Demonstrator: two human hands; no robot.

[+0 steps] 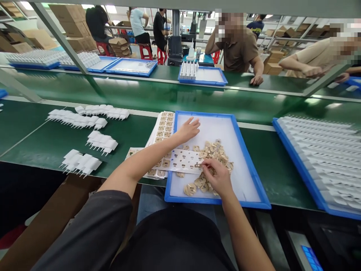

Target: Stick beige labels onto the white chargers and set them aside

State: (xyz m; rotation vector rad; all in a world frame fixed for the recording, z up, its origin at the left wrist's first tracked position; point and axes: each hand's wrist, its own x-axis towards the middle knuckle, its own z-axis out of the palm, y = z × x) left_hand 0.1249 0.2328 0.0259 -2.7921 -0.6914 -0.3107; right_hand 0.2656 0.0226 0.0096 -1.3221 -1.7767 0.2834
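My left hand (190, 130) hovers over the upper part of a blue-rimmed white tray (251, 173), fingers spread, with nothing in it. Lower in the tray, the fingers of my right hand (218, 177) pinch a small beige sticker (197, 165) at the surface of a mostly bare white backing sheet (184, 159). That sheet lies across the tray's left rim, partly under my left forearm. Loose beige stickers (190, 189) are heaped around my right hand. A stack of sticker sheets (165, 128) sits under the tray's left side.
White plug-shaped parts (80, 162) stand in rows on the green bench at left. A second blue tray (299, 169) full of white parts is at right. Beyond the green belt (141, 92) are more trays (131, 67) and several people seated.
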